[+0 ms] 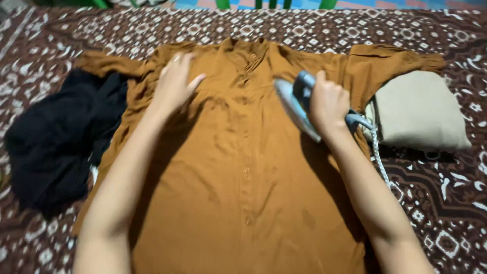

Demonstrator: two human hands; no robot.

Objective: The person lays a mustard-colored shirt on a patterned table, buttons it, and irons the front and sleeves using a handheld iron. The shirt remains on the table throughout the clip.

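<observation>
A brown buttoned shirt (238,172) lies spread flat, front up, on a dark brown patterned cloth (446,203) with white diamond shapes, its collar pointing away from the person. The left hand (175,83) is released, fingers spread and palm pressed flat on the shirt just left of the collar. The right hand (327,101) is clenched around the handle of a light blue iron (297,101), which sits tilted on the shirt just right of the button line, near the collar. A white braided cord (379,157) trails from the iron's back end off the shirt's right edge. Just right of the shirt lies a folded beige cloth (421,109), touching its sleeve. Left of the shirt sits a crumpled black garment (56,142), overlapping its left sleeve.
</observation>
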